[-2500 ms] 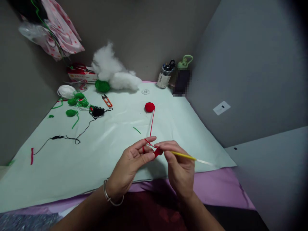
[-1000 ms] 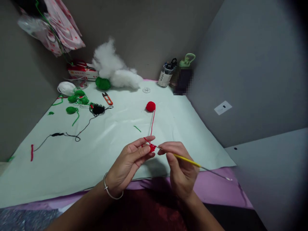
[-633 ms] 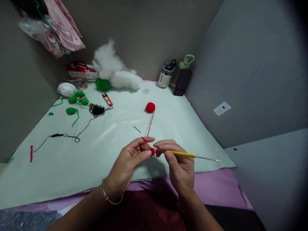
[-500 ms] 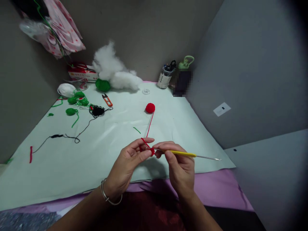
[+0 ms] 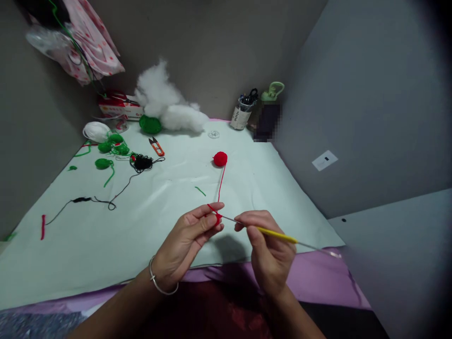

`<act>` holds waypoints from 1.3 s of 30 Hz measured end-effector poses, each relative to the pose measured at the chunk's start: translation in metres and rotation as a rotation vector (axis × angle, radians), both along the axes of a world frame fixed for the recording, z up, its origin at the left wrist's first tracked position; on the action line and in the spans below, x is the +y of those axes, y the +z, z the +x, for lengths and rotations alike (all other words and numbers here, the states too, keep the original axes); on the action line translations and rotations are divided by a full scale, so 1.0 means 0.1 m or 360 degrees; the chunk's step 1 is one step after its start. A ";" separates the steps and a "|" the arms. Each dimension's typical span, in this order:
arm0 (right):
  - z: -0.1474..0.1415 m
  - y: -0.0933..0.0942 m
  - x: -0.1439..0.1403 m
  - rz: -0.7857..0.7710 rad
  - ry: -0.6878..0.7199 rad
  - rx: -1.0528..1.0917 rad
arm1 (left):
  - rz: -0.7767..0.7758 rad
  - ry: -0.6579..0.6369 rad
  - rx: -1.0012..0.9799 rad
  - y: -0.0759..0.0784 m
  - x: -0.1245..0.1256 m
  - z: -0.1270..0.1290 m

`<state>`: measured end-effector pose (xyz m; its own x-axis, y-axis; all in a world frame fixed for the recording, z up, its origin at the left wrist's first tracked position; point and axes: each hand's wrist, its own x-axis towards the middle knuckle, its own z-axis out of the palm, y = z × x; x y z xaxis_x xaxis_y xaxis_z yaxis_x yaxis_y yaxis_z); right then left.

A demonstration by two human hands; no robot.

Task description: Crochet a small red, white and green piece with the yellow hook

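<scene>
My left hand [image 5: 190, 230] pinches a small red crochet piece [image 5: 218, 218] between thumb and fingers, with red yarn looped over its index finger. From there the yarn [image 5: 222, 183] runs up to a red yarn ball [image 5: 221, 159] on the table. In my right hand [image 5: 268, 245] is a double-ended crochet hook [image 5: 277, 234] with a yellow grip, held like a pen. Its left metal tip reaches the red piece; its other end points out to the right. A short green yarn scrap [image 5: 200, 190] lies beyond my left hand.
Orange thread snips [image 5: 156, 147], a black yarn tangle [image 5: 143, 162] and green crochet pieces [image 5: 103, 163] lie at the left. White stuffing [image 5: 165, 101] is heaped against the back wall. A pen cup [image 5: 241, 115] and a bottle [image 5: 270, 113] stand at the back right.
My right hand has drawn back to the right and slightly down, showing more of the hook's shaft. The hook tilts more steeply. My left hand still pinches the red piece.
</scene>
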<state>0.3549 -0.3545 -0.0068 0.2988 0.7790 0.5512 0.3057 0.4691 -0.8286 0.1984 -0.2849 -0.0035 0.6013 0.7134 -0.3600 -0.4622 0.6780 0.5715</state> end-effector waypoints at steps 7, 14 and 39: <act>-0.04 -0.03 0.11 -0.0210 0.0263 0.0507 | 0.0394 0.0114 0.0169 -0.02 -0.06 0.06; -0.04 -0.10 0.17 -0.0402 0.0275 0.0858 | 0.0542 0.0027 0.0230 -0.02 -0.04 0.02; -0.09 -0.01 0.20 -0.0582 0.0325 0.1187 | 0.0785 -0.0081 0.0297 -0.03 -0.01 -0.06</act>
